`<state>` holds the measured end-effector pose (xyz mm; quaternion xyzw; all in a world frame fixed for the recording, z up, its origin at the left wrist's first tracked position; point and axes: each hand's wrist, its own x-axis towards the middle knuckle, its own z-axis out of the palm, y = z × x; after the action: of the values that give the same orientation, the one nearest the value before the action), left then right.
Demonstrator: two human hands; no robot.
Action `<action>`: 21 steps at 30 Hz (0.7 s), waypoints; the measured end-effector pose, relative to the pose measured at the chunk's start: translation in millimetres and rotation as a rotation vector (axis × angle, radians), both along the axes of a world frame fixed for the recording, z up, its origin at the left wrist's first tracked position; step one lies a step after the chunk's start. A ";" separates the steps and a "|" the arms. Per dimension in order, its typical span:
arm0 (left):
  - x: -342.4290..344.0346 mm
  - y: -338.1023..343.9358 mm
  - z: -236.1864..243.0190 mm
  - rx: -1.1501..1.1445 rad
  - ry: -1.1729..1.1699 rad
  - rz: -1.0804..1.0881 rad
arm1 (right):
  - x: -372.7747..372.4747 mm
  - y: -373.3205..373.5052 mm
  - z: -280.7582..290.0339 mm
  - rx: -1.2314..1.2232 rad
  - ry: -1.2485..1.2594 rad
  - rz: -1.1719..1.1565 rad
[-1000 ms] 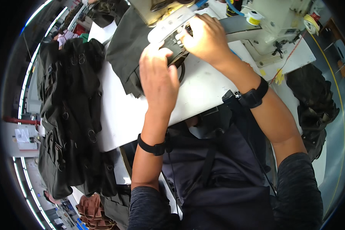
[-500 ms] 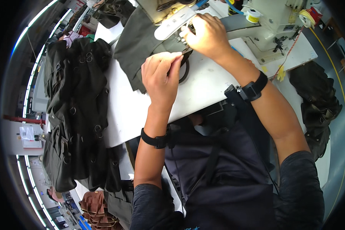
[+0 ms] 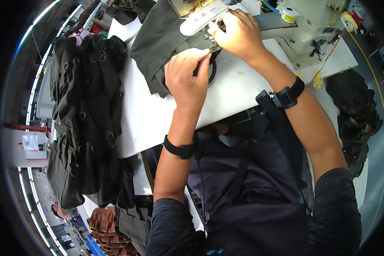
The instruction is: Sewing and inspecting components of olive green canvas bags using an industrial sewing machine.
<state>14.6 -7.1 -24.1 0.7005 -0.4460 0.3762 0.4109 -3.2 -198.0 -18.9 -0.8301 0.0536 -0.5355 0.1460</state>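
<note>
A dark olive fabric piece [image 3: 155, 47] lies on the white sewing table under the head of a sewing machine [image 3: 204, 18]. My left hand [image 3: 187, 77] pinches the near edge of this fabric between thumb and forefinger, close to the machine's metal presser foot [image 3: 212, 39]. Just right of the foot, my right hand [image 3: 242, 36] is closed, its thumb and forefinger together beside the white machine cover; whatever they grip is too small or hidden to tell. A dark loop [image 3: 213, 72], like a handle or cord, hangs below the fabric next to my left hand.
Dark bags with metal rings [image 3: 89, 115] are heaped along the table's left side. Brown bags [image 3: 111, 230] are stacked at lower left. More dark fabric [image 3: 354, 106] lies at right. Thread spools [image 3: 289, 16] stand by the machine body [image 3: 307, 38].
The whole view has shifted slightly, so the table and both hands sit a little farther right and higher. Relative to the machine and fabric, my hands look nearly unmoved.
</note>
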 end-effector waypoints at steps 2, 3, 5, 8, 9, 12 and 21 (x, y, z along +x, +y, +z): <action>-2.2 -0.2 -0.2 -0.037 0.116 -0.048 | -0.7 -0.3 -0.3 -0.006 0.004 -0.008; -3.2 -0.3 0.8 -0.054 0.190 -0.078 | -0.8 -0.3 -0.3 -0.012 -0.003 -0.009; -5.7 -0.5 3.4 -0.101 0.373 -0.168 | -1.0 0.2 -0.2 -0.029 0.002 -0.022; -9.2 -0.7 5.8 -0.078 0.486 -0.172 | -0.6 1.1 0.0 -0.026 -0.004 -0.027; -10.1 -0.8 5.3 -0.087 0.527 -0.179 | -0.6 1.3 0.0 -0.016 -0.001 -0.017; -9.7 -0.6 1.2 -0.145 0.631 -0.215 | -0.8 1.5 0.0 0.004 0.018 -0.012; 22.0 16.5 19.5 -0.195 0.710 0.047 | -0.5 0.7 -1.1 -0.020 -0.011 -0.009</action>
<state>36.6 9.4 -4.6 0.7551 -0.2213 0.1597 0.5960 -3.7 -197.2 -20.0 -0.8282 0.0510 -0.5414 0.1354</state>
